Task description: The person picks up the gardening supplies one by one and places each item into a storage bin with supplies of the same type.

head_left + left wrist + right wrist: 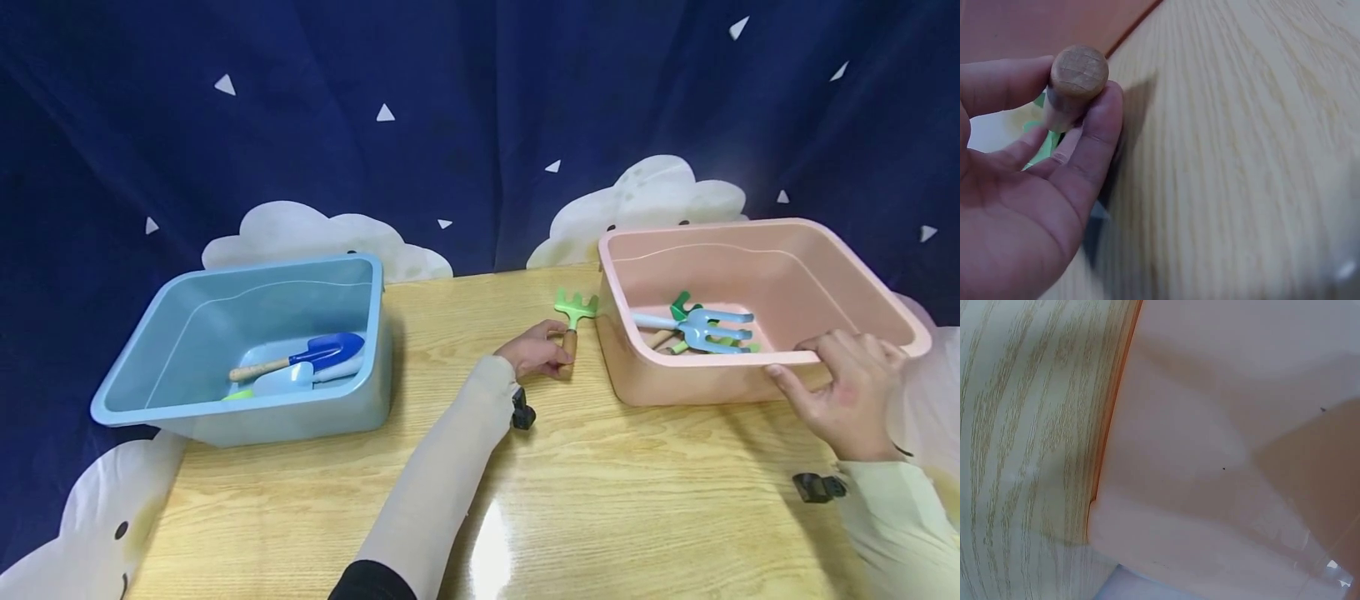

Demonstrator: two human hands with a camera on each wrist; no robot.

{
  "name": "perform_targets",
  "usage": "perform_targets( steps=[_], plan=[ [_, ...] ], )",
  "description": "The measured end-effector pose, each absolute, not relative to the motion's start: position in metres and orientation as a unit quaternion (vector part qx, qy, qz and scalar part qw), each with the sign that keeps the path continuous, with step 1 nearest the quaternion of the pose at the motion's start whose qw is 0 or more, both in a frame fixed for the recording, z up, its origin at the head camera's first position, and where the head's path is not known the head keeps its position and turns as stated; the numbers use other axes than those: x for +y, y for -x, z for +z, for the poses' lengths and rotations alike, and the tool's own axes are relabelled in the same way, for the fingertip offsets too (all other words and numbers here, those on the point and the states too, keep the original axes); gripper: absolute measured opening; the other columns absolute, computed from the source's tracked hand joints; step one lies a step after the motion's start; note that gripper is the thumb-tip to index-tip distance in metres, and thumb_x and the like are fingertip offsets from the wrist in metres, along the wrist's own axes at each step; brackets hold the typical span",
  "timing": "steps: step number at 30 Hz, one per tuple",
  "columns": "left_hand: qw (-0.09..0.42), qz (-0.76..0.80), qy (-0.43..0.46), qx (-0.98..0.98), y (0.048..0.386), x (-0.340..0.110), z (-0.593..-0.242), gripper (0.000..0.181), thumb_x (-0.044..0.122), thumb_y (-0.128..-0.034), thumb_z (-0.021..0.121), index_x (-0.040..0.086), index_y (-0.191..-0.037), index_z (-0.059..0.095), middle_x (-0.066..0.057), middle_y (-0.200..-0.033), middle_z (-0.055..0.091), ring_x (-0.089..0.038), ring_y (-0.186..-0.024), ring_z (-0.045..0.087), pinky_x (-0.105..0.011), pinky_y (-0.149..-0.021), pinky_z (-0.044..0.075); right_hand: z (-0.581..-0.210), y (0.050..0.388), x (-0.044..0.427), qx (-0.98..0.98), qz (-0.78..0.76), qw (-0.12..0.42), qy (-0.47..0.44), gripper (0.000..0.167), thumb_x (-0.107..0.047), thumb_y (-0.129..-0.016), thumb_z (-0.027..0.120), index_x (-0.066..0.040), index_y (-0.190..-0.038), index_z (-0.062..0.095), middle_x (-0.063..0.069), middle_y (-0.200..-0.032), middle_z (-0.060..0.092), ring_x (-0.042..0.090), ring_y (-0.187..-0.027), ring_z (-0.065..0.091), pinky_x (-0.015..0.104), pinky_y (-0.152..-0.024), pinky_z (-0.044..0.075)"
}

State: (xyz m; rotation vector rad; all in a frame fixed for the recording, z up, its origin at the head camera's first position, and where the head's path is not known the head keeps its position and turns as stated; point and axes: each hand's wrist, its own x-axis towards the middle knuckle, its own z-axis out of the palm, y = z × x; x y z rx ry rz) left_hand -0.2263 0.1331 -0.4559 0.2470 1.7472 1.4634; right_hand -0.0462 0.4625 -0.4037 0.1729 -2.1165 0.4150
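Observation:
My left hand (pixel 536 350) pinches the wooden handle of a small light-green hand rake (pixel 575 308) between thumb and fingers, just left of the pink bin. The left wrist view shows the round end of the wooden handle (pixel 1079 72) held by the fingertips, its green head mostly hidden behind the hand. At the near right of the pink plastic bin (pixel 705 379), my right hand (pixel 855 392) grips the rim, fingers over the edge and thumb outside. Inside that bin lie a light-blue hand fork (pixel 705 329) and several green tools, partly covered. Only bin wall and table show in the right wrist view.
On the left stands a blue plastic bin (pixel 292 421) holding a dark-blue trowel (pixel 330 350) with a wooden handle, a light-blue trowel (pixel 288 379) and something green. Both bins stand on a wood-grain table (pixel 600 517). A dark-blue curtain (pixel 480 125) with clouds hangs behind.

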Motion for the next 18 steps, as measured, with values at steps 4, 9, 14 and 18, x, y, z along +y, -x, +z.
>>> perform_targets(
  steps=[4,9,14,18],
  plan=[
    [0.407,0.584,-0.106,0.694,0.2252,0.1322,-0.4573,0.071,-0.005,-0.0886,0.062,0.015,-0.151,0.034,-0.01,-0.119,0.052,-0.015,-0.075,0.055,-0.027,-0.071,0.053,-0.4039,0.0459,0.4637,-0.863,0.167,0.47,-0.072,0.088,-0.082,-0.081,0.05,0.006,-0.078,0.061,0.023,-0.071,0.058,0.04,-0.071,0.039,0.041,-0.087,0.023],
    [0.403,0.596,-0.111,0.686,0.2245,0.134,-0.459,0.071,-0.008,-0.0879,0.06,0.014,-0.15,0.035,-0.013,-0.132,0.049,-0.015,-0.078,0.056,-0.026,-0.071,0.053,-0.4042,0.0456,0.4646,-0.865,0.171,0.466,-0.068,0.088,-0.082,-0.08,0.051,0.006,-0.078,0.061,0.023,-0.071,0.057,0.04,-0.07,0.038,0.042,-0.088,0.022],
    [0.409,0.587,-0.114,0.689,0.2235,0.1351,-0.4586,0.072,-0.007,-0.0884,0.06,0.014,-0.152,0.034,-0.016,-0.142,0.046,-0.015,-0.077,0.057,-0.026,-0.069,0.053,-0.4039,0.0446,0.4644,-0.862,0.171,0.472,-0.07,0.089,-0.082,-0.08,0.051,0.006,-0.077,0.061,0.023,-0.07,0.057,0.04,-0.069,0.037,0.05,-0.084,0.022],
    [0.41,0.577,-0.12,0.696,0.2232,0.1338,-0.4579,0.074,-0.006,-0.0889,0.061,0.015,-0.153,0.032,-0.014,-0.121,0.054,-0.015,-0.076,0.056,-0.027,-0.069,0.053,-0.4041,0.0453,0.4634,-0.86,0.167,0.476,-0.074,0.089,-0.082,-0.08,0.05,0.006,-0.077,0.061,0.023,-0.07,0.057,0.041,-0.069,0.038,0.056,-0.08,0.021]
  ],
)
